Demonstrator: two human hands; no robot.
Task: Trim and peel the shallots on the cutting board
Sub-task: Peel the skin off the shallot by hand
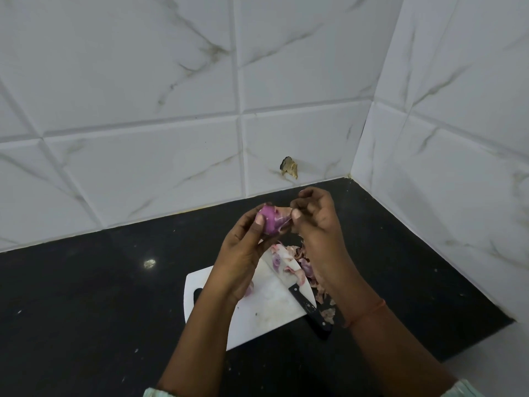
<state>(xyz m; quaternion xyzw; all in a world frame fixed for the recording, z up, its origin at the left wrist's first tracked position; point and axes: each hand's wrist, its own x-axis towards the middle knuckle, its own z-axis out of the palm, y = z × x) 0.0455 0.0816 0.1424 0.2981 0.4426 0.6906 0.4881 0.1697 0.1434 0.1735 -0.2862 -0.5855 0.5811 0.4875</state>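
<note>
Both forearms rise over the cutting board (257, 316); left hand (243, 247) grips a half-peeled shallot (270, 222) above its far edge, right hand (315, 222) pinching its skin. Peels (292, 262) litter the board's right edge beside the knife (303, 299); more shallots seemingly remain.

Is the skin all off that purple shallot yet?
Not yet. The left hand holds the shallot, and the right hand pinches a flap of skin that hangs on it.

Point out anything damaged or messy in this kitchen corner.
The wall tile has a chipped hole just above the counter. Loose peels have spilled off the cutting board onto the counter, around the knife handle.
</note>
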